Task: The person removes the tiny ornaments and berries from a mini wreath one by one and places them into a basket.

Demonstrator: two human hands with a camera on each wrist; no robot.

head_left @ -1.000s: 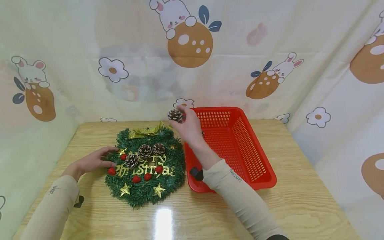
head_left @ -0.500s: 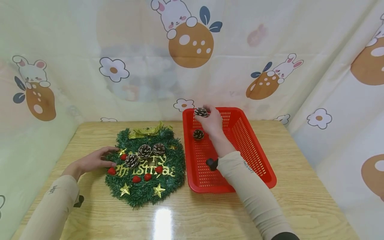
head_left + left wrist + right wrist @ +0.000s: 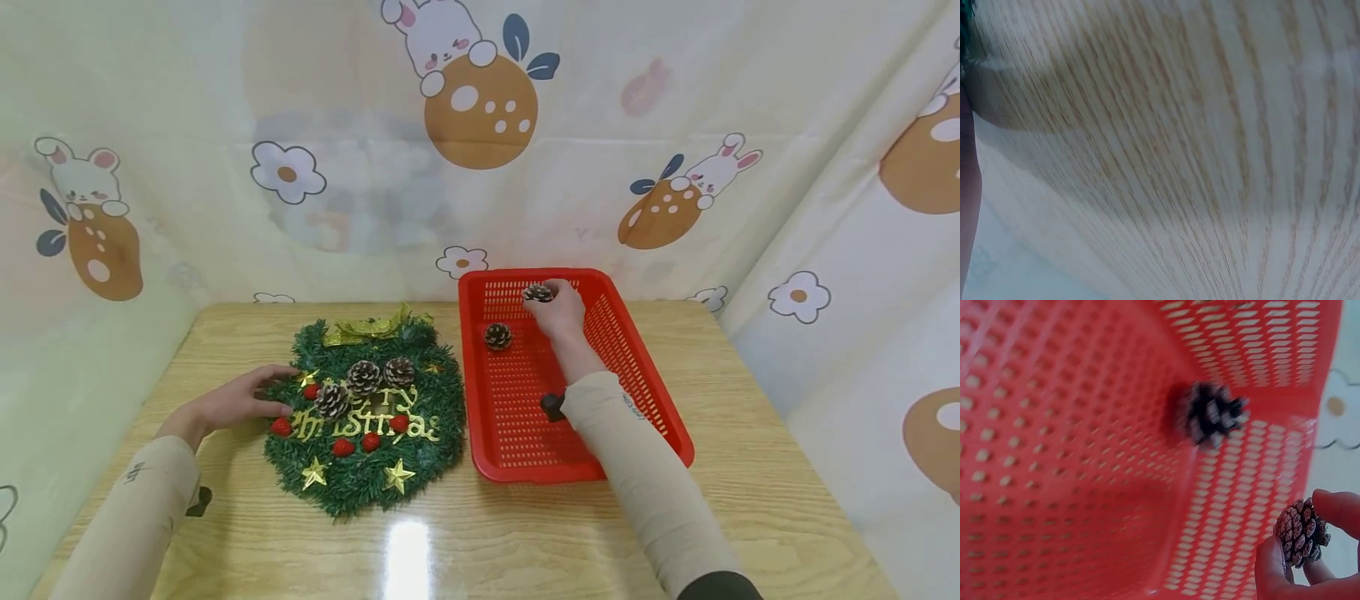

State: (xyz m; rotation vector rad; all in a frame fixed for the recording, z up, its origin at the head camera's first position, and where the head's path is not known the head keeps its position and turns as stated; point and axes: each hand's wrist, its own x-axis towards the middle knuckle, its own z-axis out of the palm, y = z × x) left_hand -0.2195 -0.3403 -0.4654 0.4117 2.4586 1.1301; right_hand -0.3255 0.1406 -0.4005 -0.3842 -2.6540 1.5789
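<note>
Pinching a small, rounded, brown pinecone with pale-tipped woody scales (image 3: 537, 293), your right hand (image 3: 564, 310) has its thumb and fingers closed on the cone's sides, as the lower right of the right wrist view shows. In the head view the cone lies right of centre, seen against the far wall of the red, rectangular, perforated plastic basket (image 3: 525, 475); its exact height there cannot be told. A second brown, pale-tipped pinecone (image 3: 497, 336) rests in the basket's upper left.

Expect the held cone to be light and stiff, its rough scales giving good purchase but perhaps chipping under hard pressure. Take it across the widest row of scales, lightly, rather than by single tips.

At centre left, your left hand (image 3: 236, 398), fingers apart and unclenched, touches the edge of the green, bristly, tinsel-like wreath (image 3: 352, 487); this probably bends and sheds easily, so steady it by its rim.
</note>
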